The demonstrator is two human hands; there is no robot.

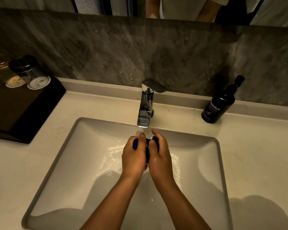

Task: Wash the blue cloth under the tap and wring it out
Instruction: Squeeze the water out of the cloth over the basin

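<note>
Fingers of both hands were curled tight around the cloth [147, 149], bunched between the palms just below the tap [145, 103], over the sink [60, 163]. The left hand [134, 156] gripped one end, the right hand [160, 156] the other, pressed together. A black bottle [219, 105] stood far right.

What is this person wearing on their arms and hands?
Nothing that shows. The left hand and right hand are bare: no gloves, rings, watch or bracelets. Both forearms are bare too, with no sleeves in view down to the picture's lower edge. The hands look wet and glossy.
</note>
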